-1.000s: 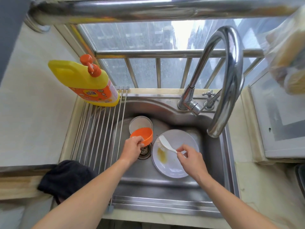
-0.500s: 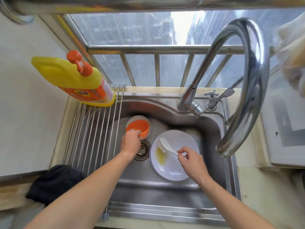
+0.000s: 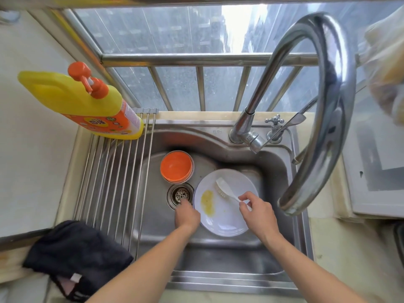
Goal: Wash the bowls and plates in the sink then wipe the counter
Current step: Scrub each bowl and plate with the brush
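Observation:
In the steel sink [image 3: 218, 256] lies a white plate [image 3: 227, 217] with a yellow smear [image 3: 207, 201]. My right hand [image 3: 258, 213] pinches the handle of a white dish brush [image 3: 223, 186], whose bristles rest on the plate. My left hand [image 3: 187, 214] is at the plate's left rim, fingertips by the drain [image 3: 181, 194]; whether it holds the rim is hidden. An orange bowl [image 3: 176, 167] sits upright inside a pale bowl at the back left of the basin, apart from both hands.
The curved faucet [image 3: 323, 106] arches over the right of the basin. A yellow dish soap bottle [image 3: 83, 103] stands on the roll-up rack [image 3: 113, 178] on the left. A dark cloth [image 3: 74, 256] lies on the near-left counter. A white slab [image 3: 376, 176] lies right.
My left hand set the orange bowl into the pale bowl, let go of it, and moved down to the plate's left rim. My right hand kept the brush on the plate.

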